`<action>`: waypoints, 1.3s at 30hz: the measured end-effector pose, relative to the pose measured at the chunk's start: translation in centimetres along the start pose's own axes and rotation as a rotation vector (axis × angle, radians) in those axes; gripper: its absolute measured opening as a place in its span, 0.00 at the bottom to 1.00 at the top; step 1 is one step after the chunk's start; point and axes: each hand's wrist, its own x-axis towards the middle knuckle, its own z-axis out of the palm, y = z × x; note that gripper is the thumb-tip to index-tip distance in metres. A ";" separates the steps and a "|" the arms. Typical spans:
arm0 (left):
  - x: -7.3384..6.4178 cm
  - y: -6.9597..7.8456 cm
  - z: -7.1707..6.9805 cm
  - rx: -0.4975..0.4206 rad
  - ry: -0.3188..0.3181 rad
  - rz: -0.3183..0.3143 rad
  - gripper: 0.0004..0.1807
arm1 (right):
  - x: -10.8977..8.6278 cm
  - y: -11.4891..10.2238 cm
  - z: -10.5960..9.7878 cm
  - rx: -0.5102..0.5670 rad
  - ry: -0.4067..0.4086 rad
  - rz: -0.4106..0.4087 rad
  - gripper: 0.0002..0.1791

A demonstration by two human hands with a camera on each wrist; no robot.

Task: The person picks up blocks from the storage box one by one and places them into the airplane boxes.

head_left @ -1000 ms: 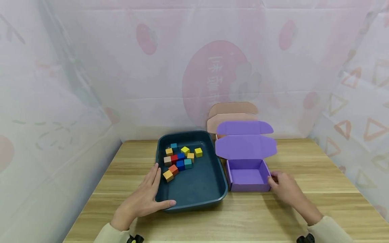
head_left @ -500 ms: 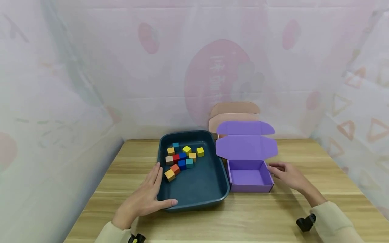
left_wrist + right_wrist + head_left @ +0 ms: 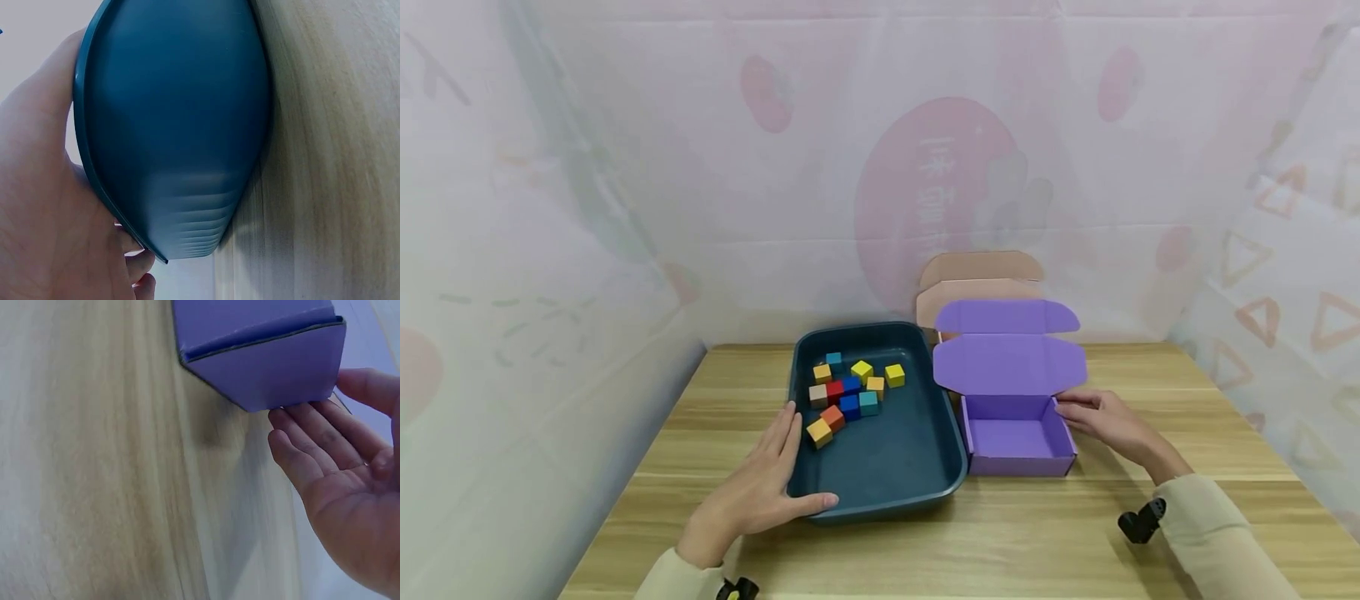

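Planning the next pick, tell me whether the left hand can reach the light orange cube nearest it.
Likely yes: the left hand touches the tray, the light orange cube lies just inside, and nothing covers it.

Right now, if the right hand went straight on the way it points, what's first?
The right hand would likely meet the purple box first: its right wall, near the back corner. Fingertips look close against it; actual contact is unclear.

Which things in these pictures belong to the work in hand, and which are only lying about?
Probably in the work:
dark teal plastic tray, left hand on its rim
coloured cubes in it
open purple cardboard box, right hand at its side

Seemingly just around:
brown cardboard box behind the purple one
white patterned backdrop
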 end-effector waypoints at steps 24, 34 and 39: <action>0.1 -0.2 0.1 0.003 -0.009 -0.006 0.72 | -4.8 -0.5 4.6 0.044 0.288 0.190 0.38; 0.2 -0.1 0.2 0.000 0.000 0.000 0.72 | -7.4 -0.2 5.3 -0.241 0.316 0.110 0.32; 0.2 -0.2 0.3 0.006 0.002 0.000 0.71 | -6.5 1.1 4.8 -0.149 0.204 -0.144 0.38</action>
